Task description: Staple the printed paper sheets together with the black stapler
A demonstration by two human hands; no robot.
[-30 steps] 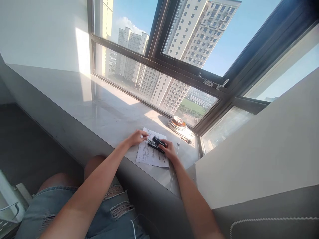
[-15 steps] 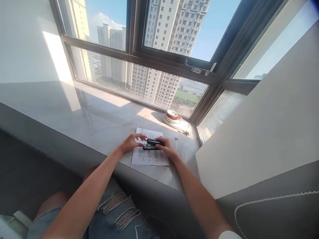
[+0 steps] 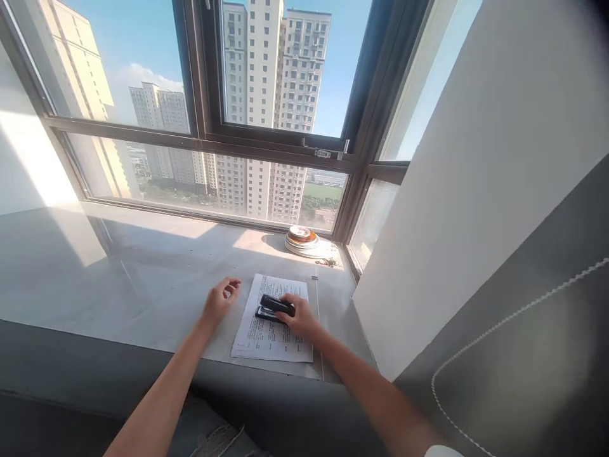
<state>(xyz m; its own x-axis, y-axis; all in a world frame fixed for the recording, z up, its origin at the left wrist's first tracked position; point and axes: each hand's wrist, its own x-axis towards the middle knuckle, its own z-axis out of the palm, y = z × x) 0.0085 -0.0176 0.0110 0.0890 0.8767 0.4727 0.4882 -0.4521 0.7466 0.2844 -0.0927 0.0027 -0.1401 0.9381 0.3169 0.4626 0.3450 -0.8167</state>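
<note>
The right hand (image 3: 299,315) grips a black stapler (image 3: 270,305) over printed paper (image 3: 272,350) on the windowsill (image 3: 157,285), while the left hand (image 3: 221,301), loosely half-curled, is beside the paper.

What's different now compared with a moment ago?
The left hand has moved left, away from the stapler and off the paper, and looks empty. The right hand still grips the stapler over the paper; the round stack still sits by the window.
</note>
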